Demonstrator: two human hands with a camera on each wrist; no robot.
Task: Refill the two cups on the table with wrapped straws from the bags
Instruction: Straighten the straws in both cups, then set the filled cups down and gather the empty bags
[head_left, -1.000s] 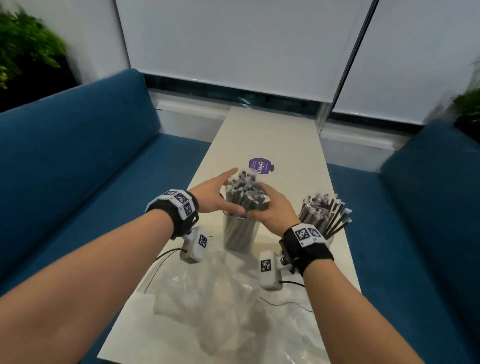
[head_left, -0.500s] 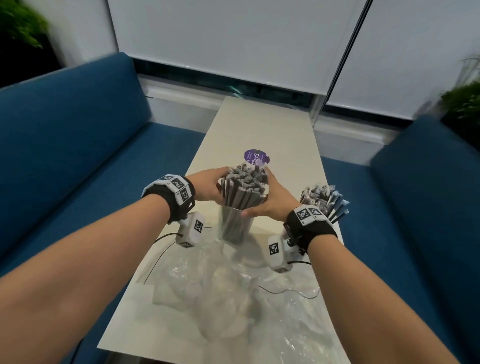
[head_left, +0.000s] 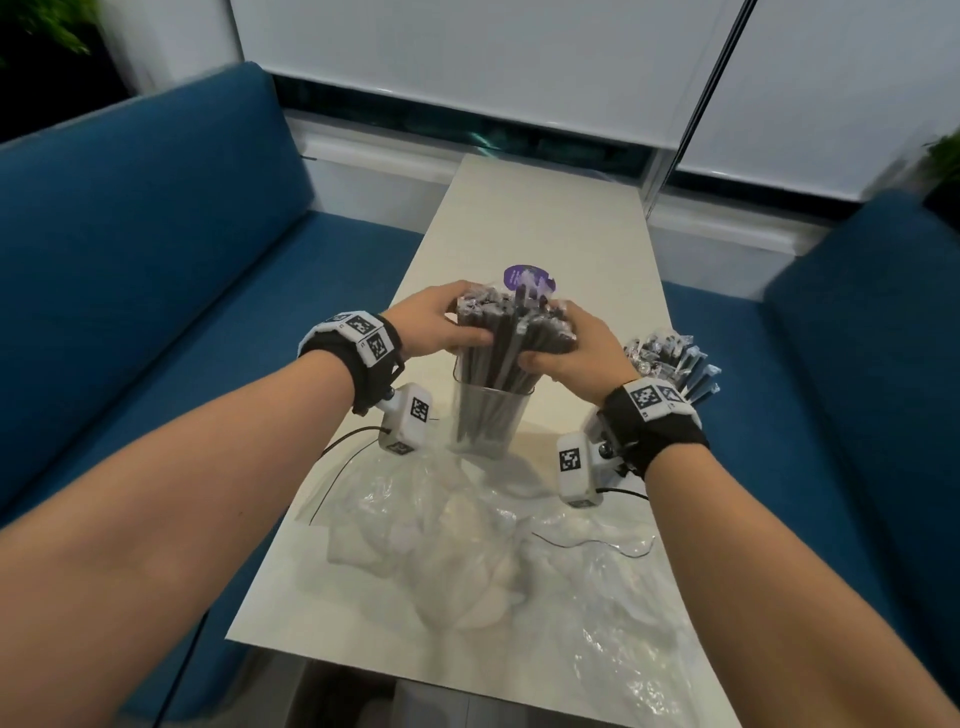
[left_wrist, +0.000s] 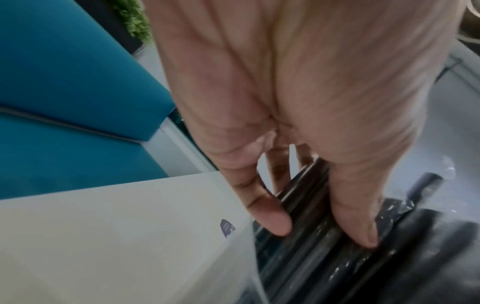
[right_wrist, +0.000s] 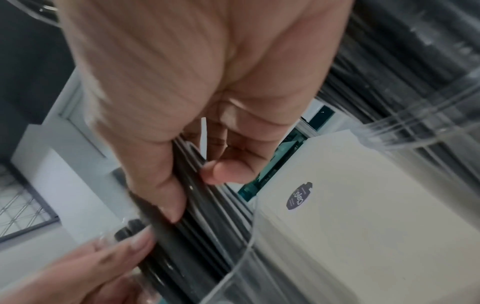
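Hands both curl round the wrapped straws (head_left: 511, 332) w/ left grip (head_left: 434, 325) & right grip (head_left: 576, 353), bundle standing in the clear cup (head_left: 485, 421) on our table (head_left: 545, 218)

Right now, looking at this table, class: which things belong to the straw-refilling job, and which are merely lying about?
Part of the job:
- left hand and right hand, gripping the straw bundle
- clear cup beneath it
- second cup's straws, at the right
- empty plastic bags

Just lying about:
- purple sticker on the table
- blue sofas
- plants
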